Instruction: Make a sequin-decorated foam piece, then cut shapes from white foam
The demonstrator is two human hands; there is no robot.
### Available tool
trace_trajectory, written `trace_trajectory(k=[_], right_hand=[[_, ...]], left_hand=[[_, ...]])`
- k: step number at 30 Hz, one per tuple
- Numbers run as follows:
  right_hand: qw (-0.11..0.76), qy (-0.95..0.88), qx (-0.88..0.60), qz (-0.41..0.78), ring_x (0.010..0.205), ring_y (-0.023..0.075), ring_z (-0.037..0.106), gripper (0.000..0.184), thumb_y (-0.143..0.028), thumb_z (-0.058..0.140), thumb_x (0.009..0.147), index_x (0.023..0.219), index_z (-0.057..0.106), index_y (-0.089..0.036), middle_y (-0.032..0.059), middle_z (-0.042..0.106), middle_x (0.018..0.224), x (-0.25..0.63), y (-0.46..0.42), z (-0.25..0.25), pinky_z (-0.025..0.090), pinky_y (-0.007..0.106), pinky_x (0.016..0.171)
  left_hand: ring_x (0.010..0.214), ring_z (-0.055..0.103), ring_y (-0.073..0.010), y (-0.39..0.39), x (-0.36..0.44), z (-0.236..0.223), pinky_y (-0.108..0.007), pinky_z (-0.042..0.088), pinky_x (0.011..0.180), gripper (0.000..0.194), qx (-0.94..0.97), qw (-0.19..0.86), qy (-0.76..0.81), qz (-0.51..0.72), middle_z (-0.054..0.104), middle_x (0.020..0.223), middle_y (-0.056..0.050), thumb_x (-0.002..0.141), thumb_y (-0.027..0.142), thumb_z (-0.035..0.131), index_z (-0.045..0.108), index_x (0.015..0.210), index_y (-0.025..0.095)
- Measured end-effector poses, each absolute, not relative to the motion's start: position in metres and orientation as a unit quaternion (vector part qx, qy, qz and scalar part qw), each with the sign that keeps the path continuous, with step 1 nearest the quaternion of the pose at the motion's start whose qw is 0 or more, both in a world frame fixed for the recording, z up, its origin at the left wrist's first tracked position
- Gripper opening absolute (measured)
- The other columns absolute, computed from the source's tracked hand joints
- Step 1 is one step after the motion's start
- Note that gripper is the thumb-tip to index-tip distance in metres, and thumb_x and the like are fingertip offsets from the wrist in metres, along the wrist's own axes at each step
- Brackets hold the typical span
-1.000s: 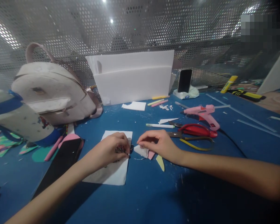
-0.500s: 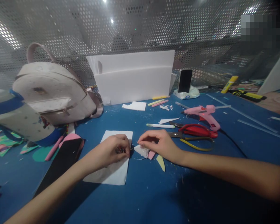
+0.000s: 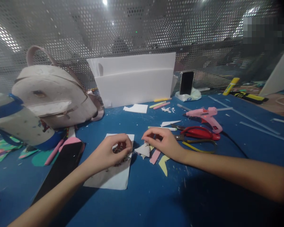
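My left hand (image 3: 115, 148) curls its thumb and fingers around a dark, speckled clump (image 3: 119, 149), which they partly hide. Beneath it lies a sheet of white paper (image 3: 109, 178). To the right, my right hand (image 3: 164, 142) is bent, with thumb and forefinger pinched together; whatever is between the tips is too small to make out. Just below those fingertips is a white, roughly triangular piece (image 3: 144, 150). A pink strip (image 3: 155, 156) and a bent yellow piece (image 3: 164, 164) rest on the blue table close to that hand.
Past my right hand lie red-handled pliers (image 3: 198, 133), yellow-handled cutters (image 3: 198, 148) and a pink glue gun (image 3: 205, 116) with its cable. A black phone (image 3: 59, 170), a bottle (image 3: 21, 119) and a backpack (image 3: 52, 94) occupy the left. White boards (image 3: 134, 83) stand behind.
My right hand has shifted slightly up and right, uncovering more of the pink and yellow pieces. The white piece has turned and moved up a little. My left fingers have loosened slightly.
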State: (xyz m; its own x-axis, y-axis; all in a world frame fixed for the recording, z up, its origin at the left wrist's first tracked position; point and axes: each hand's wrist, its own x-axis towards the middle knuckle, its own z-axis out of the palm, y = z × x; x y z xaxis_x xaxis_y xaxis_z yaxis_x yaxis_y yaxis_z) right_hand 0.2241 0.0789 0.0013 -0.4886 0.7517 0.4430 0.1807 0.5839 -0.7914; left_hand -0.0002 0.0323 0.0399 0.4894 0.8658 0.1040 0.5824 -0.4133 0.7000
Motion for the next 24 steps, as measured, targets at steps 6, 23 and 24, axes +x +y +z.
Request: trace_trajectory(k=[6, 23, 24], right_hand=[[0.414, -0.792, -0.291, 0.342, 0.053, 0.0071, 0.039, 0.015, -0.028, 0.055, 0.09, 0.085, 0.065, -0.017, 0.0001, 0.061, 0.077, 0.224, 0.08, 0.002, 0.029, 0.022, 0.047], [0.403, -0.773, -0.264, 0.413, 0.066, 0.0101, 0.056, 0.026, -0.026, 0.041, 0.096, 0.085, 0.062, -0.016, 0.001, 0.06, 0.075, 0.226, 0.08, 0.0, 0.042, 0.022, 0.06], [0.406, -0.77, -0.26, 0.417, 0.067, 0.0102, 0.056, 0.026, -0.027, 0.04, 0.097, 0.086, 0.061, -0.016, 0.001, 0.06, 0.075, 0.226, 0.08, 0.0, 0.043, 0.022, 0.06]], left_hand=[[0.077, 0.059, -0.0153, 0.032, 0.004, 0.038, -0.03, 0.047, 0.072, 0.013, 0.763, 0.348, 0.446, 0.313, 0.064, 0.084, -0.004, 0.091, 0.022, 0.051, 0.058, 0.081, 0.017], [0.074, 0.058, -0.0141, 0.024, 0.016, 0.028, -0.025, 0.043, 0.063, 0.013, 0.781, 0.328, 0.446, 0.29, 0.065, 0.084, -0.003, 0.089, 0.017, 0.049, 0.059, 0.08, 0.018], [0.072, 0.057, -0.0138, 0.024, 0.015, 0.028, -0.025, 0.043, 0.062, 0.013, 0.785, 0.319, 0.447, 0.286, 0.065, 0.084, -0.002, 0.089, 0.016, 0.049, 0.059, 0.081, 0.018]])
